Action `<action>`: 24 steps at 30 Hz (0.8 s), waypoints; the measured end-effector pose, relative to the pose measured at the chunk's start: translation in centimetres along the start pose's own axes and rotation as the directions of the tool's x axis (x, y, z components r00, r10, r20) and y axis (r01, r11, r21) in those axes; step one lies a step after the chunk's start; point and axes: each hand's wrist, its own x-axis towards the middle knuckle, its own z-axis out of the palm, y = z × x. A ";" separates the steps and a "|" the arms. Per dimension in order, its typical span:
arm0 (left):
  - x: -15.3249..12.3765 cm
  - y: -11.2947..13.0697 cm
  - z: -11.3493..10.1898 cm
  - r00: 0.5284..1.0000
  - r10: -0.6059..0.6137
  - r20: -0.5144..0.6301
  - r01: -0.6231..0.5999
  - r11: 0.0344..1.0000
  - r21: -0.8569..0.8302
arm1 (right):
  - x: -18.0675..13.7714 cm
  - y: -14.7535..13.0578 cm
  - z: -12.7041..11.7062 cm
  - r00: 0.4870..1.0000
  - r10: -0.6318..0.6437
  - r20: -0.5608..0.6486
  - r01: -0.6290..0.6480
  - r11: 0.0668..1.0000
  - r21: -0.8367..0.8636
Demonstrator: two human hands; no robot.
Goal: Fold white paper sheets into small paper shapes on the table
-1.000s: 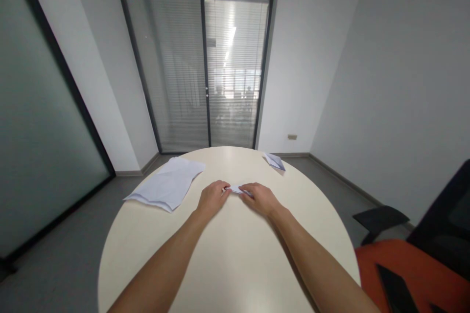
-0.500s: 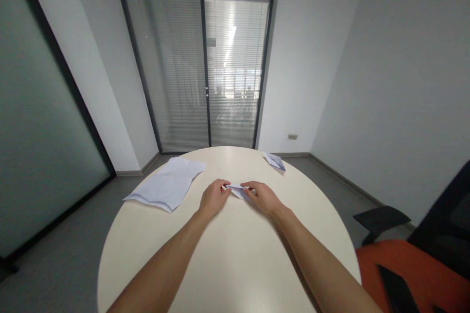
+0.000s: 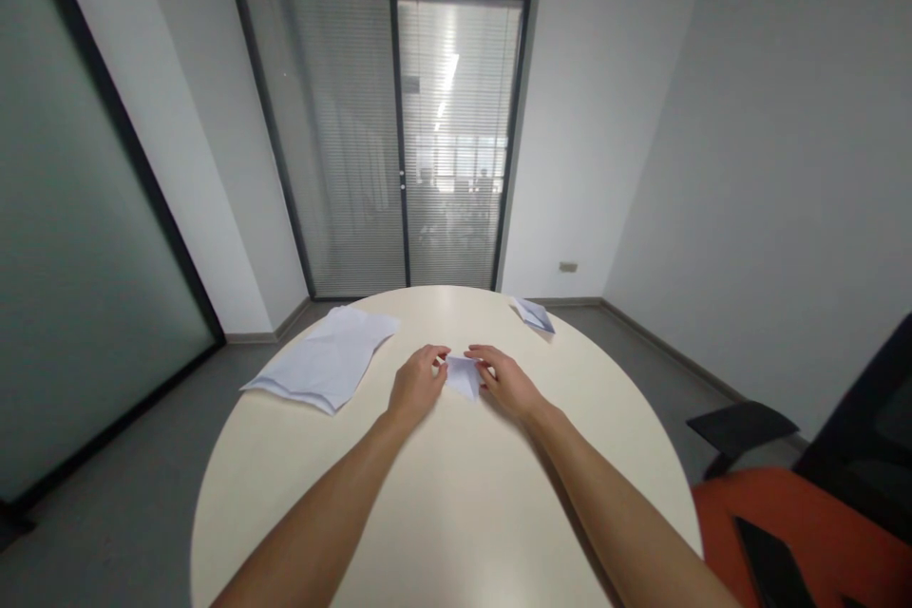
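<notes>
Between my two hands is a small piece of folded white paper (image 3: 464, 377), over the middle of the table. My left hand (image 3: 417, 384) has its thumb and fingers at the paper's left edge. At the right edge, my right hand (image 3: 510, 383) grips it with bent fingers and thumb. The paper's broad face shows toward me, with a pointed lower edge. Fingertips hide both of its sides.
A stack of white paper sheets (image 3: 332, 356) lies on the left of the round cream table (image 3: 442, 513). Another folded paper (image 3: 533, 314) rests near the far right rim. An orange chair (image 3: 812, 532) with black armrests stands at the right.
The folded paper has turned from a thin, nearly edge-on strip to show more of its face toward me. My hands have barely shifted, with fingers slightly raised.
</notes>
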 end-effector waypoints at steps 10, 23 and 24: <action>-0.3 0.6 -0.9 0.982 0.117 0.150 -0.128 0.990 0.066 | -0.2 0.9 -0.4 0.994 -0.020 0.105 0.028 0.997 -0.071; -0.7 0.1 -0.4 0.930 0.204 0.306 -0.202 0.979 -0.039 | -0.4 1.3 -0.6 0.979 -0.069 0.193 0.100 0.983 -0.156; -0.7 0.2 -0.5 0.925 0.209 0.319 -0.206 0.978 -0.042 | -0.4 1.2 -0.6 0.978 -0.076 0.192 0.106 0.983 -0.151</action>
